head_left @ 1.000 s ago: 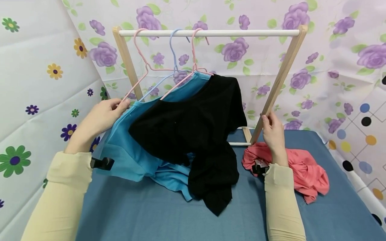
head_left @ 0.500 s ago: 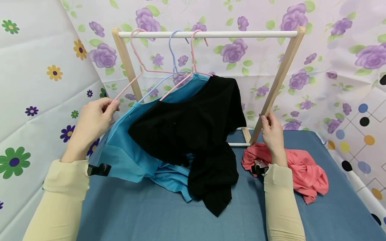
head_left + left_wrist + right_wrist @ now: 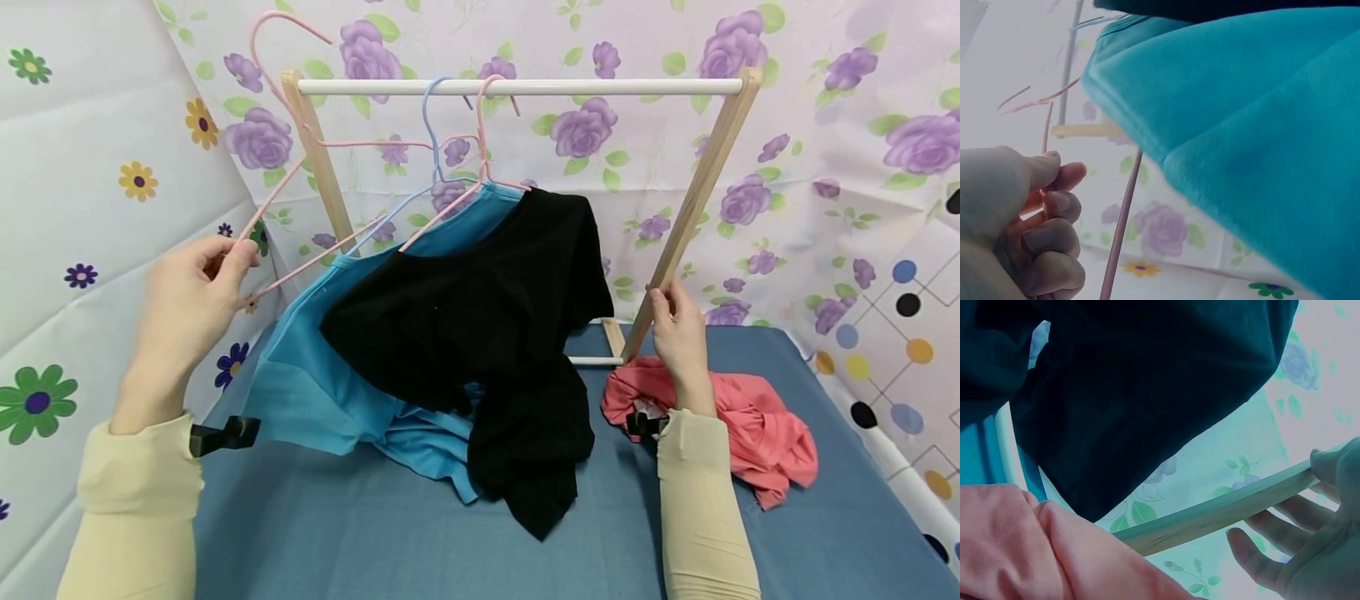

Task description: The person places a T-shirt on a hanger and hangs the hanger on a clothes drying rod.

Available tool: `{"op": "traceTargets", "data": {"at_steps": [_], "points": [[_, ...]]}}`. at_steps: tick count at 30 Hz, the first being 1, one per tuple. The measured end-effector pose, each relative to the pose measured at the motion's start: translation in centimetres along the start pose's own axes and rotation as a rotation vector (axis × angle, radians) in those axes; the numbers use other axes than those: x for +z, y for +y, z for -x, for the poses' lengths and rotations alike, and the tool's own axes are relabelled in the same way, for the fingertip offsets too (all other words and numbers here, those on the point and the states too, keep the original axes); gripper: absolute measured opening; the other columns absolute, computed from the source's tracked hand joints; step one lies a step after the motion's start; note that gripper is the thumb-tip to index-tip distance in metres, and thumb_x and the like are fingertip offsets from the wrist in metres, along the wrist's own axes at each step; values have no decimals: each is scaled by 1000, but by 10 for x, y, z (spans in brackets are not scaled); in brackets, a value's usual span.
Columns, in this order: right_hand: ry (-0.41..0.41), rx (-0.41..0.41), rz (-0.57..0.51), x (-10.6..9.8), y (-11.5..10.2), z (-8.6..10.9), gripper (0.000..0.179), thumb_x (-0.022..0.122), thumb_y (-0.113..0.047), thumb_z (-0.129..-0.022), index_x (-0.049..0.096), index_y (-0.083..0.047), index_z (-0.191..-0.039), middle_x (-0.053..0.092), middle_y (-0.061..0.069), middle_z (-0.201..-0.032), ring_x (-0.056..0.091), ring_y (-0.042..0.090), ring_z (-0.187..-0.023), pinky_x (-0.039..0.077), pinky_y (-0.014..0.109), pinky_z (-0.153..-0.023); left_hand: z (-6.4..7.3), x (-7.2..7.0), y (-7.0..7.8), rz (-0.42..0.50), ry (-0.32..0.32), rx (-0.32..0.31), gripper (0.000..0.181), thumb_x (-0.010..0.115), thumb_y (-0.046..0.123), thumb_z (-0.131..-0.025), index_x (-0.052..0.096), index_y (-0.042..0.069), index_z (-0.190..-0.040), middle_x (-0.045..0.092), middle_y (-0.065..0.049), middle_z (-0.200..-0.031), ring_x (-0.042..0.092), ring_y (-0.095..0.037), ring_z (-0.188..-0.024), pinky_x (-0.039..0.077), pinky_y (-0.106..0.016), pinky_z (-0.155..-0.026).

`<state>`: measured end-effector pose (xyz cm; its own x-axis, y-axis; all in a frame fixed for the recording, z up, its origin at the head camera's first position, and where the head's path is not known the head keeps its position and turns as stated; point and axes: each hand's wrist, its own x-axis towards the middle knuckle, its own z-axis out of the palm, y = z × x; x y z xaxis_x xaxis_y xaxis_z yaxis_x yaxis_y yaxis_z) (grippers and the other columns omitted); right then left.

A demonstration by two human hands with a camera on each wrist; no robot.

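Note:
My left hand [image 3: 191, 304] pinches one sloping arm of a bare pink clothes hanger [image 3: 330, 143], whose hook stands off the rail, up past its left end. In the left wrist view the left hand [image 3: 1029, 225] has thumb and fingers curled on the hanger wire. My right hand [image 3: 681, 329] grips the right wooden post [image 3: 693, 204] of the clothes rack. A black T-shirt [image 3: 480, 292] hangs on a second pink hanger [image 3: 482, 125], in front of a blue garment [image 3: 315, 400] on a blue hanger [image 3: 431, 125]; both hooks sit over the white rail [image 3: 600, 87].
A crumpled coral garment [image 3: 772, 425] lies at the rack's right foot, under the right forearm. The rack stands on a blue cloth-covered table [image 3: 360, 542]. Flowered sheets [image 3: 645, 158] rise behind and at the sides.
The left hand has moved left with the pink hanger, whose hook has risen off the rail. The right hand stays on the post, and the hung clothes have hardly moved.

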<state>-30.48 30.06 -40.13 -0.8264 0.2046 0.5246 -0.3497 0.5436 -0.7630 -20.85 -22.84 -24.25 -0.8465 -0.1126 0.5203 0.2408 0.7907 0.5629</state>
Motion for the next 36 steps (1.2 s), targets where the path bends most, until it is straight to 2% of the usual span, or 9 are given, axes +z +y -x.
{"op": "traceTargets", "data": {"at_steps": [6,9,12,15,20,25,30,36], "points": [[-9,3,1,0,0,1,37,44,-29,-106,58,0,-123,64,24,-111,61,37,-102,43,54,-89,17,-8,-12,32,70,-84,35,53,34,-101,71,5,-105,49,-5,-72,39,-18,-64,29,-24,-47],[-6,-4,-1,-1,0,0,37,45,-29,-106,59,1,-122,64,24,-111,61,37,-103,43,55,-90,26,-4,-21,78,132,-134,32,56,32,-100,73,6,-106,49,0,-69,38,-15,-60,28,-22,-46],[-4,-7,3,-2,1,-1,37,44,-28,-106,58,1,-123,64,24,-111,61,37,-102,43,54,-90,37,3,-30,155,201,-192,30,59,31,-99,73,5,-105,48,2,-67,38,-14,-57,27,-21,-45],[1,-6,7,-1,1,-1,37,44,-28,-106,58,2,-122,64,24,-110,61,37,-101,44,54,-89,47,10,-40,248,284,-220,27,62,27,-98,73,3,-102,49,4,-66,39,-13,-56,27,-20,-44],[4,-6,10,0,1,-1,35,45,-27,-106,59,1,-122,65,24,-109,62,36,-101,44,53,-89,63,19,-58,335,402,-219,31,62,25,-97,72,-4,-98,51,5,-64,39,-12,-55,27,-21,-46],[-12,-11,2,2,0,-1,37,45,-28,-106,59,1,-124,64,24,-112,61,36,-104,44,54,-90,72,21,-72,383,474,-227,36,64,27,-96,72,-8,-99,50,4,-62,38,-13,-56,26,-21,-47],[-11,-15,7,0,1,-2,38,44,-30,-106,58,-1,-125,64,24,-113,60,36,-102,43,55,-90,75,16,-73,402,494,-234,34,66,27,-95,74,-5,-100,51,3,-61,39,-13,-55,21,-24,-43],[-9,-8,8,-1,2,0,37,45,-29,-106,58,1,-124,64,24,-112,61,36,-103,44,55,-91,80,9,-71,381,494,-200,31,66,24,-95,75,-5,-101,52,5,-59,38,-12,-51,19,-25,-39]]}}
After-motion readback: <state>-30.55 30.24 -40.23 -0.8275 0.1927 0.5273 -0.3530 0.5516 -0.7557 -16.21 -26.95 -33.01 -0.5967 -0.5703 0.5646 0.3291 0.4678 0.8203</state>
